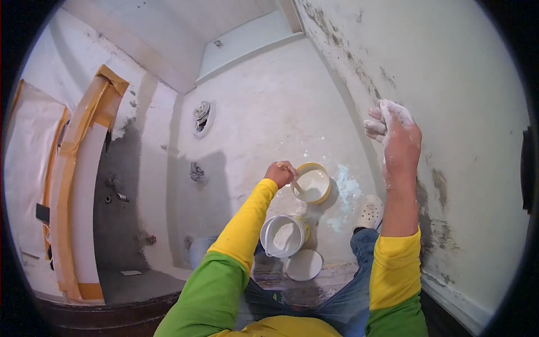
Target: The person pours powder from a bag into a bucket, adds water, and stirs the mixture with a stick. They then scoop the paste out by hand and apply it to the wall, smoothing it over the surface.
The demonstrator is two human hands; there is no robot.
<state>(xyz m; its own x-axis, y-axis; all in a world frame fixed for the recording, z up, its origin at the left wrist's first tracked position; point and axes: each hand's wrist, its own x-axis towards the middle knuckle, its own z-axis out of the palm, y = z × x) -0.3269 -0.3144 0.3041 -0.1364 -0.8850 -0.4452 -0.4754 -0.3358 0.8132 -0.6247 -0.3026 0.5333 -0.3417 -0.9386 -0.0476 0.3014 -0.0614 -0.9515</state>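
My left hand (282,173) is closed round the handle of a stirring tool (297,187), whose lower end dips into a yellow-rimmed bucket (327,192) of white mixture. Just below stands a white bucket (269,236) with white material inside and its handle lying over the side. A round white lid (305,265) lies beside it. Raised near the right wall is my right hand (397,126), coated in white, its fingers bent but apart, with nothing visible in it.
White and pale blue splatters (347,188) mark the floor right of the yellow-rimmed bucket. My shoe (370,211) stands near them. The right wall (477,140) has dark stains. At left is a taped panel (70,163); a drain opening (202,118) sits further off.
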